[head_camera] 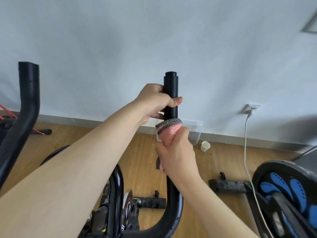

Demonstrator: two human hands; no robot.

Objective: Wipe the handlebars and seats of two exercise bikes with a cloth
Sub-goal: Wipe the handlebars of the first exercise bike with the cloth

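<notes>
Fingers of left hand (155,100) clamp the handlebar (170,93); right hand (176,155) grips the cloth (169,130).

No text, brand or nr. is reading clearly anywhere. Some white marks are showing on the near bike's black frame (122,227) at the bottom edge, too small and blurred to make out. Nothing legible is showing on the flywheel disc (127,202) either.

Black matt foam handlebar grip (170,93); pink & grey knit cloth (169,130), rough weave; glossy black metal frame tube (173,212); smooth wood-look laminate floor (142,152); clear plastic tub (195,133); paper cup (205,146).
</notes>
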